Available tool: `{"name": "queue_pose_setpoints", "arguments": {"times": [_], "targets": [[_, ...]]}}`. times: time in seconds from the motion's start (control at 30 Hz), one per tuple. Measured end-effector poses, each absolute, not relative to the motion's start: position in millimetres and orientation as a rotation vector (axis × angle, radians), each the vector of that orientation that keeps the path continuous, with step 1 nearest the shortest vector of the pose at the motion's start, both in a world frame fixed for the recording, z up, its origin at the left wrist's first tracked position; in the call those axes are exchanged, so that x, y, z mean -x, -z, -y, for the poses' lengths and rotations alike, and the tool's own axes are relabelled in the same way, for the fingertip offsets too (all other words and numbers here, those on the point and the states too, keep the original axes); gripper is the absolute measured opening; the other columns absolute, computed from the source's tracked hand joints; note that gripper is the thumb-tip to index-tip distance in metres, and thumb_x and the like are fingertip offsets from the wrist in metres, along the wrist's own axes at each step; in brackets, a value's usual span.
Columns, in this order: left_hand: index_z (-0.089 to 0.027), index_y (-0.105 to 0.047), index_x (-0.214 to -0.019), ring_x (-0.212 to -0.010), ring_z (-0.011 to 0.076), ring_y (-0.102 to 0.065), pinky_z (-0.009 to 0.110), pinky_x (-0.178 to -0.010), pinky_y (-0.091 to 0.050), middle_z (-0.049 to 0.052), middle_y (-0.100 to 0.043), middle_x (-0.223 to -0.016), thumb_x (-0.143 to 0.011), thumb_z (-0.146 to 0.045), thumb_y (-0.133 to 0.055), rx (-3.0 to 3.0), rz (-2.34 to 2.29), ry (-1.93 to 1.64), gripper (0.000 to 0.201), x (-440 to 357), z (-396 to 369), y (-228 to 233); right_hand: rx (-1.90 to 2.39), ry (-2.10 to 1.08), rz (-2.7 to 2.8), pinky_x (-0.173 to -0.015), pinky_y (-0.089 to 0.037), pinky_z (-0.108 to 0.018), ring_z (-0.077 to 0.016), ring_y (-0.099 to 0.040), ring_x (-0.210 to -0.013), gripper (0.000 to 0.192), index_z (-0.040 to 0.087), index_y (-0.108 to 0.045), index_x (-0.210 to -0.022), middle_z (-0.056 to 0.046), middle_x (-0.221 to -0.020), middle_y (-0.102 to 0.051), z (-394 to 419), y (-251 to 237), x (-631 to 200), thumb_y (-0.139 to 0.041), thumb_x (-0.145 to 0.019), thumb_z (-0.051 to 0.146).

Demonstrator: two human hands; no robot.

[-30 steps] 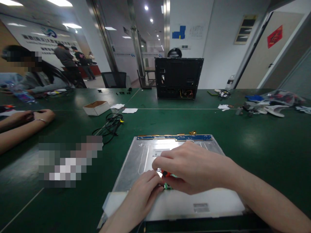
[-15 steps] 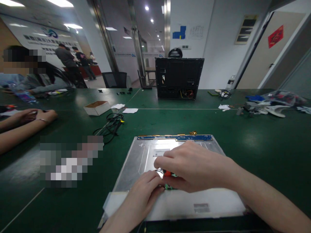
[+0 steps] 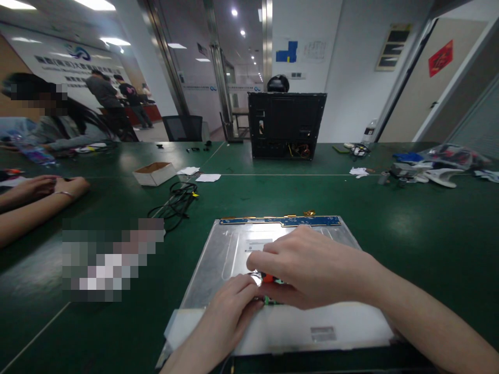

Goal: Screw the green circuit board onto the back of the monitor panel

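A flat display panel (image 3: 198, 280) lies back side up in front of me, with a bare metal back and a blue circuit strip (image 3: 312, 221) along its far edge. Over its middle, my right hand (image 3: 300, 265) is closed around an orange-and-black handled tool (image 3: 267, 278), most of it hidden by the fingers. Beneath that hand, part of a green circuit board (image 3: 270, 301) shows. My left hand (image 3: 237, 301) rests on the panel with its fingers drawn together beside the tool; what they pinch, if anything, is hidden. A white sheet (image 3: 288, 327) covers the panel's near edge.
Black cables (image 3: 180, 200) and an open white box (image 3: 155, 174) lie on the green table at left. Another person's hands (image 3: 58, 189) are farther left. A black monitor housing (image 3: 287, 124) stands at the back. Loose parts and a plastic bag (image 3: 452, 156) sit at far right.
Both my hands keep the same pose over the panel. The view has shifted very slightly; nothing else has visibly moved near my hands.
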State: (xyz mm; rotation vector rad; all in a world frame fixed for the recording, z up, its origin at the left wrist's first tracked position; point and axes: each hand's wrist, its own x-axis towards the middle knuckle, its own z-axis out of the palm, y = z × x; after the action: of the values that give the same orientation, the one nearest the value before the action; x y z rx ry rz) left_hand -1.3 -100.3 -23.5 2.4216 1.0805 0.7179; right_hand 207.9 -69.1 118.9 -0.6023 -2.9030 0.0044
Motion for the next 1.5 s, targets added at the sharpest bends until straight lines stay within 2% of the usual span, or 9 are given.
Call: {"name": "queue_pose_setpoints", "arguments": {"times": [0.2, 0.4, 0.53, 0.77, 1.13, 1.3, 1.5], "targets": [[-0.021, -0.061, -0.1, -0.095, 0.0229, -0.059, 0.034, -0.081, -0.049, 0.007, -0.063, -0.101, -0.092, -0.017, -0.046, -2.42, -1.11, -0.7, 0.018, 1, 101, 23, 0.66, 0.018, 2.898, -0.05, -0.016, -0.028, -0.011, -0.045, -0.054, 0.014, 0.02, -0.052, -0.093, 0.002, -0.068, -0.06, 70, -119, -208, -0.046, -0.094, 0.033], [-0.021, -0.06, -0.095, -0.094, 0.0225, -0.058, 0.033, -0.079, -0.049, 0.007, -0.061, -0.099, -0.09, -0.015, -0.045, -2.361, -1.128, -0.683, 0.017, -1, 105, 15, 0.603, -0.073, 2.904, -0.05, -0.022, -0.028, -0.0126, -0.049, -0.064, 0.013, 0.018, -0.052, -0.095, -0.002, -0.087, -0.063, 71, -122, -210, -0.051, -0.087, 0.028], [-0.021, -0.059, -0.098, -0.094, 0.0223, -0.057, 0.033, -0.079, -0.048, 0.007, -0.06, -0.099, -0.089, -0.012, -0.044, -2.351, -1.117, -0.681, 0.02, -2, 106, 11, 0.6, -0.066, 2.904, -0.049, -0.023, -0.028, -0.0127, -0.049, -0.063, 0.012, 0.017, -0.051, -0.095, -0.001, -0.086, -0.062, 72, -121, -211, -0.05, -0.084, 0.023], [-0.02, -0.058, -0.092, -0.092, 0.0225, -0.057, 0.033, -0.078, -0.048, 0.007, -0.059, -0.096, -0.089, -0.013, -0.043, -2.33, -1.15, -0.675, 0.016, -2, 106, 11, 0.625, -0.072, 2.906, -0.051, -0.024, -0.029, -0.0125, -0.051, -0.064, 0.012, 0.018, -0.053, -0.098, -0.001, -0.085, -0.063, 70, -120, -209, -0.046, -0.089, 0.023], [-0.021, -0.06, -0.094, -0.092, 0.0222, -0.059, 0.031, -0.077, -0.05, 0.007, -0.061, -0.097, -0.087, -0.013, -0.047, -2.345, -1.156, -0.707, 0.017, -3, 107, 7, 0.64, -0.036, 2.894, -0.051, -0.021, -0.029, -0.0121, -0.05, -0.061, 0.013, 0.018, -0.052, -0.095, 0.0, -0.08, -0.063, 70, -121, -209, -0.046, -0.094, 0.03], [-0.021, -0.06, -0.094, -0.092, 0.0219, -0.058, 0.031, -0.078, -0.05, 0.007, -0.061, -0.097, -0.088, -0.014, -0.047, -2.339, -1.146, -0.678, 0.015, -3, 107, 7, 0.628, -0.094, 2.908, -0.051, -0.024, -0.029, -0.013, -0.051, -0.067, 0.012, 0.018, -0.051, -0.097, -0.002, -0.089, -0.062, 71, -122, -210, -0.049, -0.088, 0.026], [-0.021, -0.059, -0.097, -0.093, 0.0221, -0.058, 0.032, -0.078, -0.049, 0.007, -0.06, -0.099, -0.09, -0.014, -0.046, -2.329, -1.136, -0.653, 0.017, -2, 107, 6, 0.637, -0.131, 2.943, -0.051, -0.027, -0.028, -0.0134, -0.051, -0.066, 0.014, 0.017, -0.051, -0.097, -0.003, -0.089, -0.063, 71, -124, -211, -0.049, -0.084, 0.021]]}}
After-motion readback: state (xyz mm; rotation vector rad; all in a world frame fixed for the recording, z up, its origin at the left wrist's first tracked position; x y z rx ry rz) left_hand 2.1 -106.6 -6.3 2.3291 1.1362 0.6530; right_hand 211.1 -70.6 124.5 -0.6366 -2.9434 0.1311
